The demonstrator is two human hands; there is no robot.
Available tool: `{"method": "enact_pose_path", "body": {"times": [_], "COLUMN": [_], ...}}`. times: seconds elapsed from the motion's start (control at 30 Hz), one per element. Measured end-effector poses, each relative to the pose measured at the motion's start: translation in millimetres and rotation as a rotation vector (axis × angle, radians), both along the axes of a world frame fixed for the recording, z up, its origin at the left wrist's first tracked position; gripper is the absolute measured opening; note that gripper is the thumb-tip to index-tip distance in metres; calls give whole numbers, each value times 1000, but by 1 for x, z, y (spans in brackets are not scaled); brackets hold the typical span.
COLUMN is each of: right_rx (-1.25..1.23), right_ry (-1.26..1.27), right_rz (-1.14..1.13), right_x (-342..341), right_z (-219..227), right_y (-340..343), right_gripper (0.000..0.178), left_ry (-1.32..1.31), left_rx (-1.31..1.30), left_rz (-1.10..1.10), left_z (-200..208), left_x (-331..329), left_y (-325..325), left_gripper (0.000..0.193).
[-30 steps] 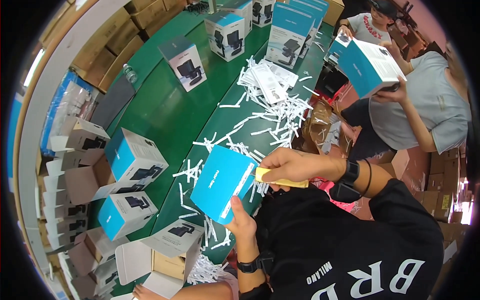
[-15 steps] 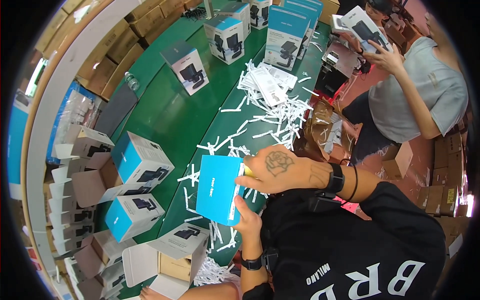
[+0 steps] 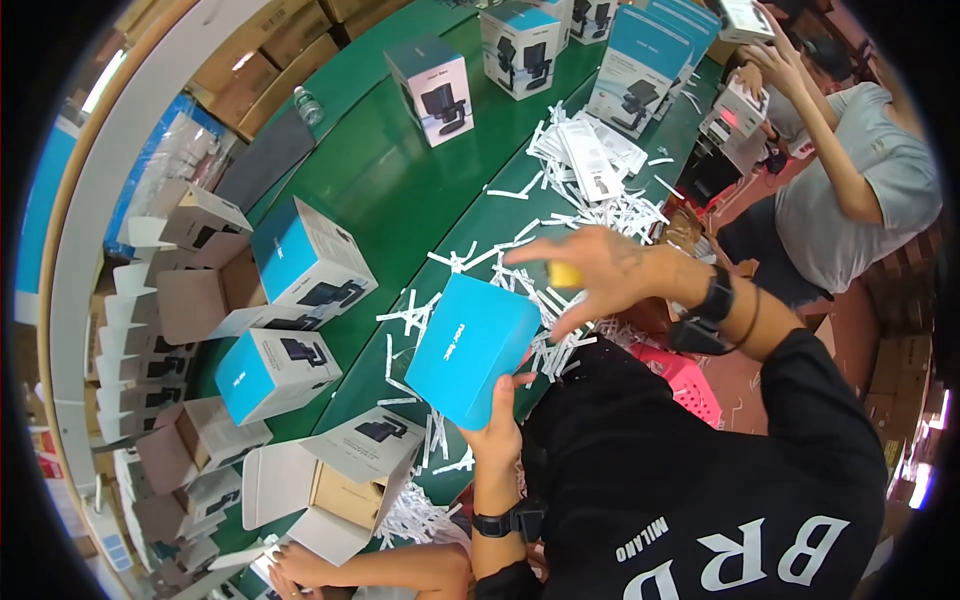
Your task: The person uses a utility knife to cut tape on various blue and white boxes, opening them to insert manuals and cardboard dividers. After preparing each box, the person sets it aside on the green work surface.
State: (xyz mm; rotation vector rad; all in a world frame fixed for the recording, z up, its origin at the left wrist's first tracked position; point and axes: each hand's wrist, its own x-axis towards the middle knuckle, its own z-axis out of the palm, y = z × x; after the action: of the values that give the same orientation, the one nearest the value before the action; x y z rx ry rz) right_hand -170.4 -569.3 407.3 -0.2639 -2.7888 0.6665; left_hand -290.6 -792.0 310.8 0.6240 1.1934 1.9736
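Observation:
My left hand (image 3: 495, 425) grips a blue-topped carton (image 3: 470, 345) from below and at its near right corner, the thumb along its side. The carton is tilted above the green table (image 3: 400, 230), and its blue face is toward me. Up and to the right, apart from the carton, is my right hand (image 3: 605, 270), slightly blurred. Its thumb and forefinger are spread, while a small yellow object (image 3: 565, 273) sits in the palm, held by the other fingers; its kind is not clear. White paper strips (image 3: 410, 315) lie under and around the carton.
Leaflets (image 3: 590, 160) rest on a strip pile. Printed cartons (image 3: 430, 90) stand at the back, others (image 3: 315, 265) at left. An open carton (image 3: 340, 485) is nearby, beside a co-worker's hand (image 3: 295, 570). Another person (image 3: 835, 190) lifts a box at right.
My right hand has come off the carton and moved up and right with the yellow object. The carton has turned in my left hand. A co-worker's forearms now reach in at the lower left.

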Motion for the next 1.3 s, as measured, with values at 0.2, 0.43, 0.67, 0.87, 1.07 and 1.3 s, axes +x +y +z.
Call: {"method": "enact_pose_path", "body": {"times": [0.2, 0.43, 0.67, 0.87, 1.07, 1.3], "right_rx": [199, 310, 254, 164, 7, 179], "right_ry": [242, 350, 300, 234, 280, 282], "right_rz": [322, 396, 384, 356, 290, 309], "right_x": [-35, -31, -27, -22, -22, -26], "right_z": [-48, -72, -82, -83, -92, -82], "right_y": [1, -6, -15, -13, -21, -32], "right_gripper": [61, 59, 57, 61, 55, 53], "left_ry": [-219, 414, 1152, 1411, 1441, 1545], "left_rx": [-48, -704, -294, -324, -371, -301], "left_rz": [81, 379, 560, 280, 314, 157], "left_z": [14, -28, -30, -35, -29, -25], "left_x": [-1, -4, -51, -71, -73, -92], "left_y": [-9, -66, -50, -58, -57, -60], "left_gripper": [51, 60, 55, 57, 53, 47]}}
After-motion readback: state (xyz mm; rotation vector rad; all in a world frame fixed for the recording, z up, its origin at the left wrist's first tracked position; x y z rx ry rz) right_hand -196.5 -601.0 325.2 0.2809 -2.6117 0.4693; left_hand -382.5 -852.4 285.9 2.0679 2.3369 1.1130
